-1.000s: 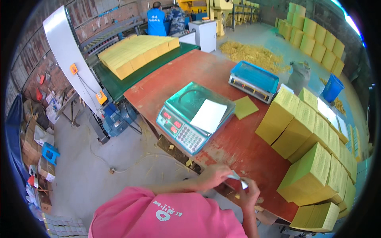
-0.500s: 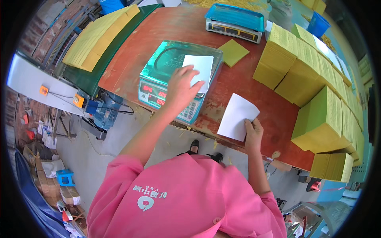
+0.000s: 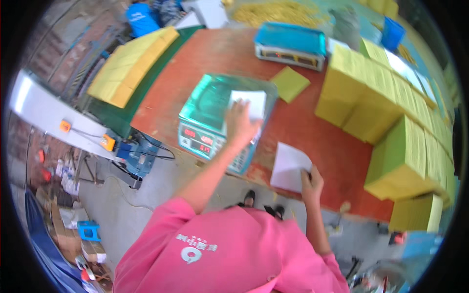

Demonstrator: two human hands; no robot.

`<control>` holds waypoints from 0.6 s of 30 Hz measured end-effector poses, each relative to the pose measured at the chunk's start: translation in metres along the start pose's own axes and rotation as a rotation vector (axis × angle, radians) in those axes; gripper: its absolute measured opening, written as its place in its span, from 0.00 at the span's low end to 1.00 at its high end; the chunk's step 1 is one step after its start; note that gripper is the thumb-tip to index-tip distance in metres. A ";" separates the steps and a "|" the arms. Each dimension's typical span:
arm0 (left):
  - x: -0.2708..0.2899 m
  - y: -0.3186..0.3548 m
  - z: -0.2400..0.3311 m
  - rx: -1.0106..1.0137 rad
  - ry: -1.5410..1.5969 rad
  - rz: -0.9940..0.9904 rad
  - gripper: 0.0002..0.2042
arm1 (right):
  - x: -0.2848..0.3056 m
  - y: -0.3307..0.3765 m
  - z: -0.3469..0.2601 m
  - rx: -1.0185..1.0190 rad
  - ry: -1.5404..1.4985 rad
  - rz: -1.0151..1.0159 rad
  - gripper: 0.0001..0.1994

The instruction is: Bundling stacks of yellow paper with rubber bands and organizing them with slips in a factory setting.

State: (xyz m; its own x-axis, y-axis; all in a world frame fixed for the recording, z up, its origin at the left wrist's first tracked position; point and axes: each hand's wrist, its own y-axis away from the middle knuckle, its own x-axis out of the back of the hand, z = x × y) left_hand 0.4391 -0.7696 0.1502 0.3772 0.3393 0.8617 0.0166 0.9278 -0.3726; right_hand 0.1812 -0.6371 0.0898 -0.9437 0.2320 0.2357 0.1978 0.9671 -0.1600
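My left hand (image 3: 241, 124) lies over a white paper sheet (image 3: 255, 103) on the green, shiny pan of a digital scale (image 3: 212, 100). Its fingers bend onto the sheet, with the thumb apart near the sheet's lower edge; blur softens the fingertips. The lit red display faces me. Lower down and to the right, my right hand (image 3: 311, 183) pinches the right edge of another white paper sheet (image 3: 289, 168), thumb on top. That sheet curves slightly over the table's near edge. Whether either is one sheet or a thin stack, I cannot tell.
A yellow square pad (image 3: 290, 84) lies right of the scale on the red table (image 3: 166, 93). Behind it stands a second scale (image 3: 290, 41) with a blue pan. Tall stacks of yellow paper (image 3: 395, 161) line the right side. More yellow stacks (image 3: 132, 66) rest on a green surface at left.
My left hand has come down onto the sheet on the scale, and the display reading has changed. My right hand still holds its sheet. The whole view has shifted slightly.
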 end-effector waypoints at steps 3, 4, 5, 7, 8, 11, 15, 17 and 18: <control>-0.005 0.000 0.026 0.036 -0.040 -0.026 0.35 | 0.007 0.004 0.007 0.027 0.040 0.024 0.07; -0.002 0.004 0.032 0.045 -0.053 -0.021 0.35 | 0.009 0.007 0.008 0.035 0.032 0.027 0.07; 0.002 0.005 0.031 0.051 -0.069 0.006 0.35 | 0.005 0.006 0.007 0.060 0.014 0.015 0.07; 0.003 0.008 0.032 0.075 -0.049 0.015 0.33 | 0.004 0.008 0.007 0.060 -0.049 0.017 0.08; 0.003 0.007 0.029 0.076 -0.052 0.026 0.33 | 0.003 0.006 0.008 0.070 -0.053 0.014 0.08; 0.001 0.008 0.025 0.098 0.008 0.054 0.31 | 0.002 0.006 0.010 0.065 -0.068 -0.012 0.08; 0.005 0.001 0.034 0.071 -0.055 0.063 0.30 | 0.000 0.002 0.008 0.063 -0.090 0.003 0.07; 0.011 -0.004 0.041 0.044 -0.099 0.059 0.30 | 0.000 0.000 0.010 0.069 -0.093 0.009 0.07; 0.023 -0.007 0.047 0.060 -0.101 0.016 0.29 | 0.001 0.001 0.007 0.068 -0.092 0.004 0.07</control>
State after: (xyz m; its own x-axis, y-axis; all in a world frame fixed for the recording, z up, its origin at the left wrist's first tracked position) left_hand 0.4039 -0.7613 0.1885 0.2813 0.3656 0.8872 -0.0458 0.9286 -0.3682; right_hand 0.1788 -0.6364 0.0834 -0.9639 0.2221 0.1467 0.1859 0.9562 -0.2260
